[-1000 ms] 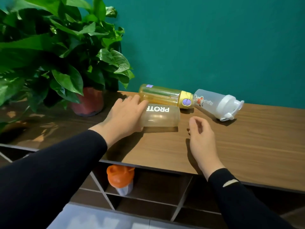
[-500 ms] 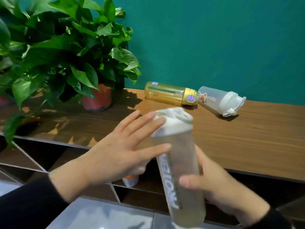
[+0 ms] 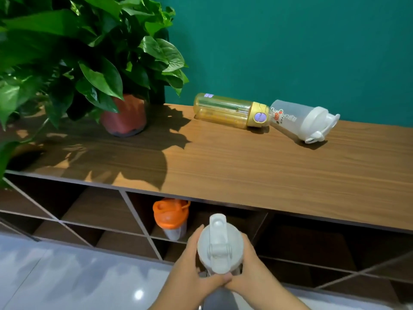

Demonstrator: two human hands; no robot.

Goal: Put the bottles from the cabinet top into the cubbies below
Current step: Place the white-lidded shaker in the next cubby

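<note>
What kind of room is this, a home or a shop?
Probably a home or office corner, though that's not certain. A long wooden cabinet top runs along a teal wall, with open cubbies below, a potted plant on it, and drinking bottles lying about.

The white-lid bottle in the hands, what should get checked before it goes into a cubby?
1. Both hands hold the white-lid bottle: ok, left hand and right hand wrap its sides.
2. Lid closed: cannot tell.
3. Bottle upright: ok, lid faces up.
4. Room in the cubby ahead: ok, space right of the orange-lid bottle.
5. Bottles left on the cabinet top: not ok, yellow bottle and clear bottle lie there.
</note>
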